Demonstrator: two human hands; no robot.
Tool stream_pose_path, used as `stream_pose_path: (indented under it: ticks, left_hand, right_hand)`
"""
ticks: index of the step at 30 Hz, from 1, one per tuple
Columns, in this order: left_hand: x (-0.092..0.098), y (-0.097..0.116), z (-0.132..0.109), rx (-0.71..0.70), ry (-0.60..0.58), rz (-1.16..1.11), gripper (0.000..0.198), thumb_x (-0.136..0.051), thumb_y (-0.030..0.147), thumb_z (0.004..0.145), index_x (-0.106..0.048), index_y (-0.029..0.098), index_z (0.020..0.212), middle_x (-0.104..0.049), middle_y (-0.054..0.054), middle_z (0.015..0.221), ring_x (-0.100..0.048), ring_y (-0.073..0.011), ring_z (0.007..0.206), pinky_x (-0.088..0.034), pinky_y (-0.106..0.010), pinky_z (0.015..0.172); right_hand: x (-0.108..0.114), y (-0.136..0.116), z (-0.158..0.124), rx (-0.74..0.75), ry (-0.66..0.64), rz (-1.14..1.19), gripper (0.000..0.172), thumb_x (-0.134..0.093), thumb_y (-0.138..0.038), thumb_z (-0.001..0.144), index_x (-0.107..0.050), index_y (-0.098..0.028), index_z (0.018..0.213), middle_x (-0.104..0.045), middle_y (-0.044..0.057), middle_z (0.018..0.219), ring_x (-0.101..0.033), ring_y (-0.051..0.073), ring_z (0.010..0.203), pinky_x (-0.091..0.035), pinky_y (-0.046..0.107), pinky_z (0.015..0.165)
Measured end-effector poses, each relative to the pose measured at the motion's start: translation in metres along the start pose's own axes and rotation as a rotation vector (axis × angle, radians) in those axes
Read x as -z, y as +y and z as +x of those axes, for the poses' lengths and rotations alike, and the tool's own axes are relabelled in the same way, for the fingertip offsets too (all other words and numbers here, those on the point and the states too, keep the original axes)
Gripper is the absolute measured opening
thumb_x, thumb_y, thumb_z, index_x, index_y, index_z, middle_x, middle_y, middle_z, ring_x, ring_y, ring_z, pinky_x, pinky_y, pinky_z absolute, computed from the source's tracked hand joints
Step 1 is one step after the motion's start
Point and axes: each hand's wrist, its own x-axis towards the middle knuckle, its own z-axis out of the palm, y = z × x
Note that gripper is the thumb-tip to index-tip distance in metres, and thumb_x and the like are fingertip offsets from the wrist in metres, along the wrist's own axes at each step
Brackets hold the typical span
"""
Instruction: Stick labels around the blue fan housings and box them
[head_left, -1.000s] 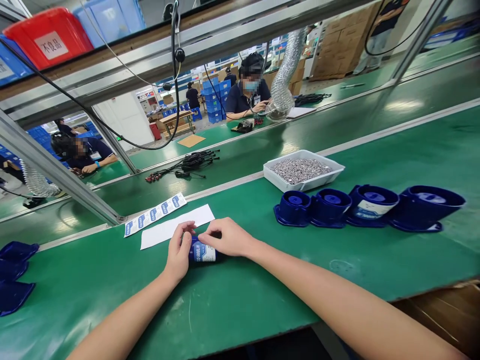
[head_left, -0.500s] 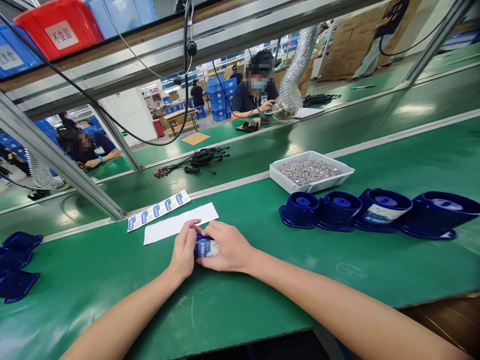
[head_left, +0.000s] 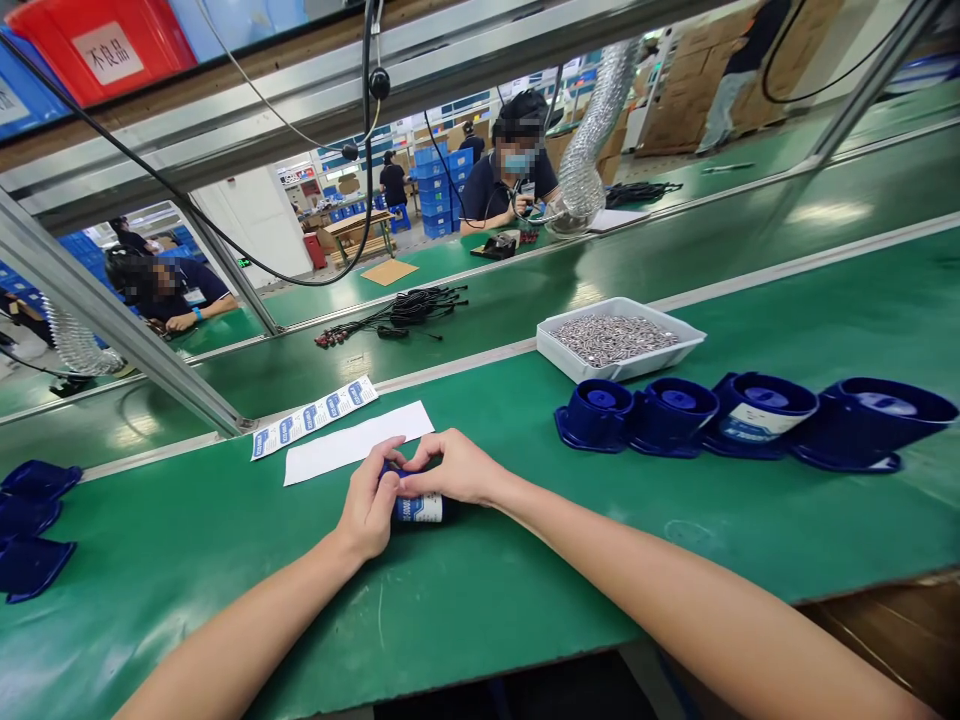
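A dark blue round part (head_left: 421, 508) with a blue and white label lies between my two hands on the green table (head_left: 510, 610). My left hand (head_left: 372, 497) is wrapped round its left side, thumb towards the label. Across the top of the part, my right hand (head_left: 454, 468) is closed with thumb and index finger pinched at the upper edge. Just behind my hands lies a blank white strip (head_left: 337, 450). Behind that is a sheet of blue and white labels (head_left: 313, 417).
Several blue parts (head_left: 675, 400) stand in a row at the right, below a white tray (head_left: 667, 362) of small metal pieces. More blue parts (head_left: 34, 520) sit at the left edge. Black cables (head_left: 420, 308) lie beyond a metal frame post (head_left: 142, 330). People work across the bench.
My right hand has shifted up and its thumb has moved from the part's lower front to the top, uncovering more of the label. The view has moved slightly.
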Motion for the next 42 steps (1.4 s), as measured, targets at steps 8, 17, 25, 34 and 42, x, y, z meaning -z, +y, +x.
stream_pose_path:
  ticks: [8,17,25,34,42]
  left_hand:
    - [0.004,0.0,0.004,0.071,-0.029,-0.088,0.046,-0.05,0.046,0.106,-0.048,0.021,0.144,-0.063,-0.008,0.113,-0.06,-0.0194,0.104,-0.044,-0.033,0.096]
    - [0.003,-0.003,0.008,0.098,-0.016,-0.269,0.055,-0.061,0.054,0.099,-0.053,0.018,0.139,-0.065,-0.011,0.113,-0.061,-0.0234,0.107,-0.046,-0.036,0.097]
    - [0.003,-0.006,0.012,0.197,0.13,-0.519,0.072,-0.034,0.076,0.1,-0.054,0.02,0.141,-0.061,-0.014,0.127,-0.06,-0.0263,0.113,-0.048,-0.041,0.102]
    - [0.0,-0.02,0.0,0.076,0.06,-0.52,0.065,-0.072,0.045,0.094,-0.051,0.029,0.153,-0.044,-0.011,0.162,-0.048,-0.0314,0.144,-0.046,-0.041,0.118]
    - [0.008,-0.027,0.002,0.045,0.145,-0.413,0.046,-0.079,0.042,0.088,-0.072,0.022,0.129,-0.072,-0.012,0.122,-0.069,-0.0238,0.101,-0.06,-0.032,0.086]
  right_hand:
    - [0.023,-0.006,-0.001,-0.026,-0.202,0.031,0.045,-0.089,-0.044,0.064,-0.083,-0.014,0.097,-0.075,0.004,0.093,-0.063,0.014,0.083,-0.045,0.022,0.073]
    - [0.058,0.004,-0.009,-0.061,-0.473,0.112,0.084,-0.097,-0.036,0.061,-0.068,-0.017,0.138,-0.066,0.009,0.134,-0.063,0.018,0.117,-0.054,0.025,0.101]
    - [0.028,0.017,0.0,-0.138,-0.438,0.518,0.075,-0.079,-0.053,0.083,-0.06,-0.012,0.142,-0.069,0.013,0.114,-0.07,0.015,0.088,-0.064,0.028,0.076]
    - [0.033,0.013,-0.007,-0.094,-0.477,0.812,0.092,-0.083,-0.051,0.077,-0.042,-0.026,0.156,-0.069,0.012,0.126,-0.074,0.027,0.107,-0.056,0.045,0.103]
    - [0.028,0.019,-0.007,-0.112,-0.478,0.891,0.084,-0.09,-0.037,0.077,-0.053,-0.028,0.152,-0.069,0.01,0.128,-0.072,0.024,0.109,-0.056,0.043,0.102]
